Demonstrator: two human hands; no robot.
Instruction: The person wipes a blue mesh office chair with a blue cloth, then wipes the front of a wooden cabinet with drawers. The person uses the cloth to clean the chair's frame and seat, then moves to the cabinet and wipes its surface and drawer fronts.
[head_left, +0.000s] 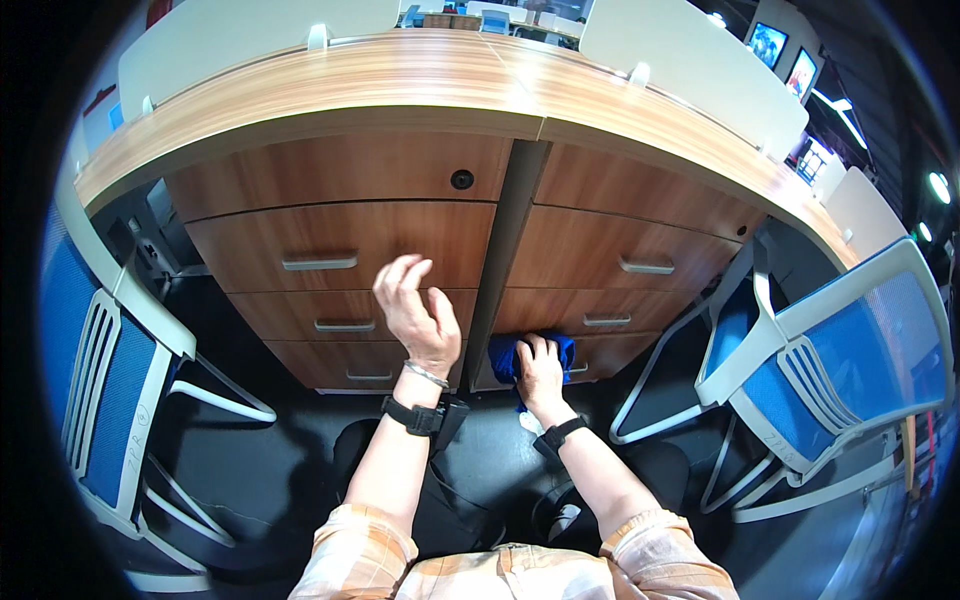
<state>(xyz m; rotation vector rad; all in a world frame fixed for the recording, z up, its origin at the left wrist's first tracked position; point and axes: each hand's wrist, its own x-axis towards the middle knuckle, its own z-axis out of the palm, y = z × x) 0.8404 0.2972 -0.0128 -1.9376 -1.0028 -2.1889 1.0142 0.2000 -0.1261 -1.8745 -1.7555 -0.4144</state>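
Observation:
In my right hand (540, 373) is a bunched blue cloth (505, 358), pressed against the lower drawer fronts of the right wooden drawer cabinet (592, 251). The cloth partly covers the bottom drawer's grey handle (578, 368). My left hand (420, 311) is raised, empty, fingers apart and slightly curled, in front of the left drawer cabinet (255, 244). Its nearest handles are the grey ones on the second (320, 263) and third drawers (344, 326). Whether the left fingers touch the wood, I cannot tell. A dark gap (504, 247) separates the two cabinets.
Above the cabinets runs a wood-grain desktop (360, 79) with pale divider panels (697, 67). Blue mesh chairs with white frames stand at left (124, 405) and right (817, 367), their legs reaching inward. Dark floor (300, 450) lies below, with a cable (457, 491) near my legs.

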